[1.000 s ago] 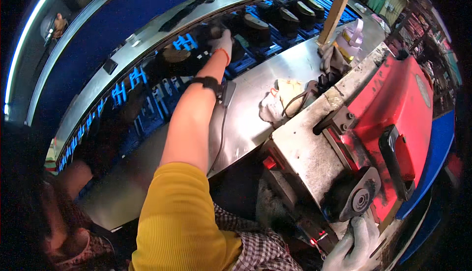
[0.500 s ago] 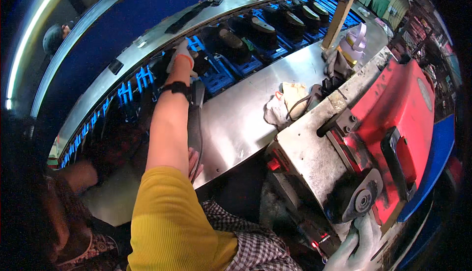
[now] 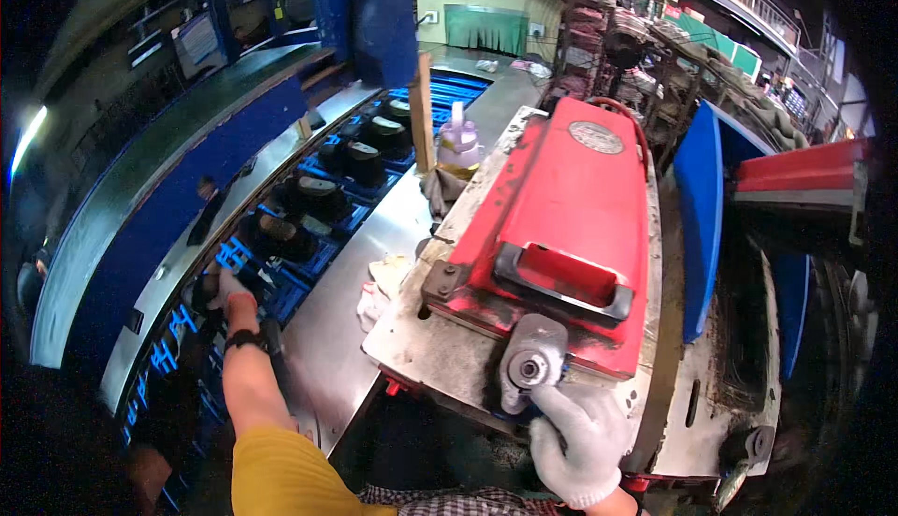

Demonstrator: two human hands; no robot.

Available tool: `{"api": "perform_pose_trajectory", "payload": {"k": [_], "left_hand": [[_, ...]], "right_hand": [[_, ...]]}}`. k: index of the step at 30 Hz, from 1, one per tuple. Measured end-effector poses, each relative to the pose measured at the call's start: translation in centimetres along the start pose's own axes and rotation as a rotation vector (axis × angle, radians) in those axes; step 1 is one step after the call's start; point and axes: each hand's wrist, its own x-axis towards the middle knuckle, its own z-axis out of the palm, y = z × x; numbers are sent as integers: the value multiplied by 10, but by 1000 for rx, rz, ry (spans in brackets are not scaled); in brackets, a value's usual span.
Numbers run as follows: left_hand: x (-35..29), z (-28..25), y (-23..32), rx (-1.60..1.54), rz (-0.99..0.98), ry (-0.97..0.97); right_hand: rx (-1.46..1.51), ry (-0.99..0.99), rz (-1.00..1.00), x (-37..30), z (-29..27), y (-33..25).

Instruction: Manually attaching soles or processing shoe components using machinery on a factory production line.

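A long blue wall [image 3: 201, 165] is far to the left of the red machine [image 3: 575, 217]. Next to the wall, on that same side of the red machine, runs a track [image 3: 449, 90] with blue bars. The left hand [image 3: 227, 291] is stretched out over the track, well apart from the red machine — it is too blurry to tell if its fingers are open or closed on something. A black band [image 3: 245, 339] goes around that wrist. Black shoes [image 3: 318, 200] stand in a row on the track. A shiny table [image 3: 332, 338] sits between the track and the red machine. A pale cloth [image 3: 391, 273] lies just beside the red machine. A grey knob [image 3: 535, 352] is at the red machine's near end. The right hand [image 3: 580, 436], in a white glove, touches the knob from below, fingers bent — I cannot tell if it grips. Right of the red machine stands a blue board [image 3: 697, 226]
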Motion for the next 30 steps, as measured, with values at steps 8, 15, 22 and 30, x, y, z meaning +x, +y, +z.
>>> {"api": "perform_pose_trajectory", "payload": {"k": [8, 15, 22, 30], "left_hand": [[-59, -137, 106, -405, -443, -564], [-183, -158, 131, -477, -579, -1059], [-380, -146, 170, -469, -327, -1688], [-574, -156, 160, -124, -477, -2060]], "right_hand": [[175, 129, -136, -3, -12, 12], [298, 96, -110, -7, -23, 9], [592, 85, -76, -40, -62, 19], [1349, -110, 615, -36, -147, 21]]}}
